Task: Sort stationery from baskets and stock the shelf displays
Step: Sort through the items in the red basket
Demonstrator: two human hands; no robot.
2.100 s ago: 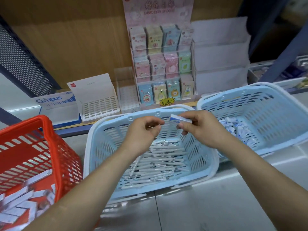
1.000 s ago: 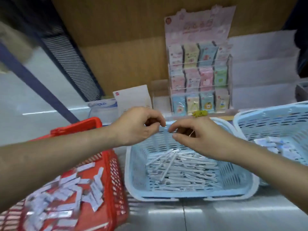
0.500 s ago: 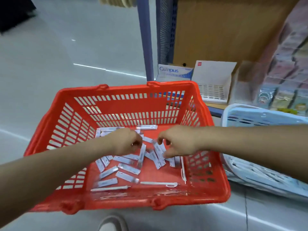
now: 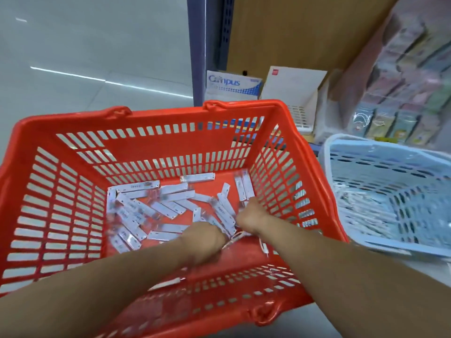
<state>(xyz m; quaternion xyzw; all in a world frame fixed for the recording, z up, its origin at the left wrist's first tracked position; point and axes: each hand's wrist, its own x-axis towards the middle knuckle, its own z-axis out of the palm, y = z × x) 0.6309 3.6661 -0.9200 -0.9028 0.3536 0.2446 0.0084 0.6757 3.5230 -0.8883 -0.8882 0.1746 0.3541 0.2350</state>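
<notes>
A red plastic basket (image 4: 156,111) fills the middle of the head view, with several flat white packets (image 4: 166,208) scattered on its bottom. Both my arms reach down into it. My left hand (image 4: 202,240) is low at the near side of the pile, knuckles up, its fingers hidden under the hand. My right hand (image 4: 249,215) is just right of it, fingertips down among the packets. A thin white looped piece (image 4: 235,239) lies between the two hands. Motion blur hides whether either hand holds anything.
A light-blue basket (image 4: 341,142) holding thin white items stands right of the red one. Behind them on the shelf are a Campus box (image 4: 231,86), a white display box (image 4: 290,86) and a blurred rack of coloured packs (image 4: 402,93). A blue shelf post (image 4: 197,45) rises behind.
I have turned from the light-blue basket to the red one. Both hands, which pinched a thin white piece a second ago, have dropped deeper onto the packets.
</notes>
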